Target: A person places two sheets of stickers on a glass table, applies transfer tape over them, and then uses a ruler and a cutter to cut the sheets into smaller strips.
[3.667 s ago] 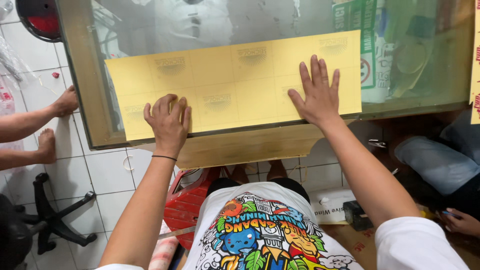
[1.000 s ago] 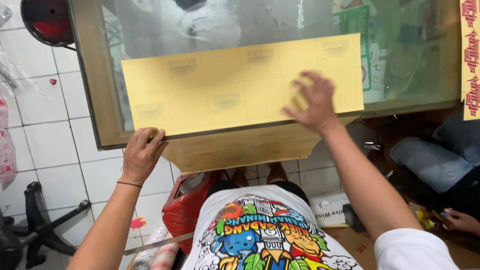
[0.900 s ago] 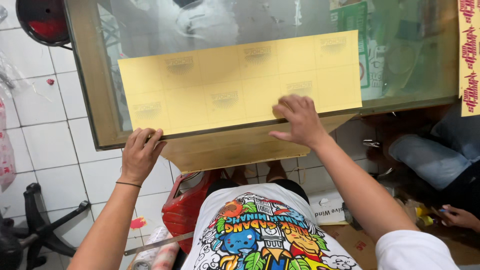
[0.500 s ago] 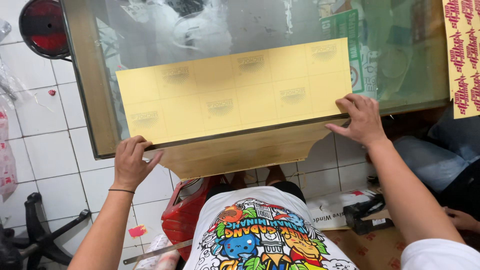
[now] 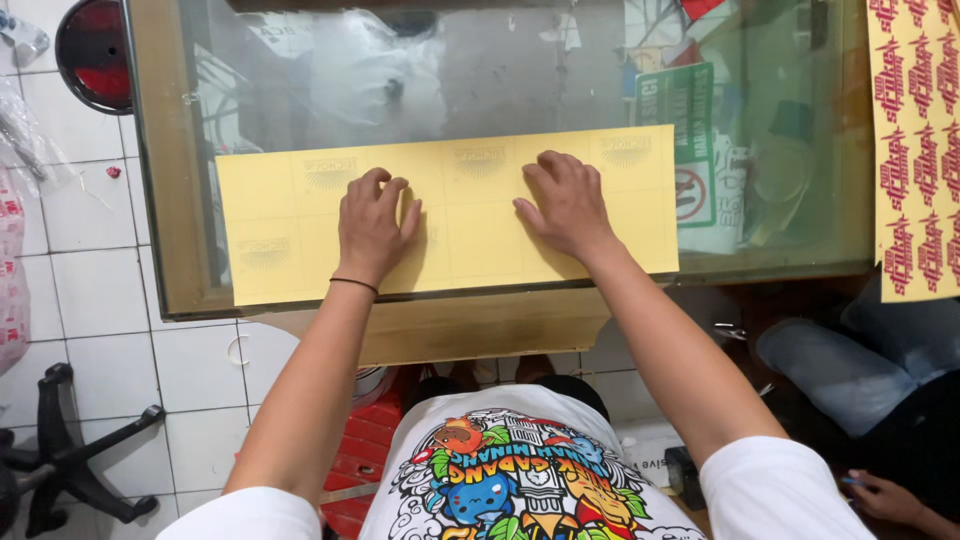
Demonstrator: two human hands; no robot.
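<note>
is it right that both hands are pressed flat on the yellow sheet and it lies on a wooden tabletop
Not quite: the tabletop is glass, with a wooden frame around it, as the head view shows. The rest holds: the left hand and the right hand are both pressed flat on the yellow sheet.
</note>
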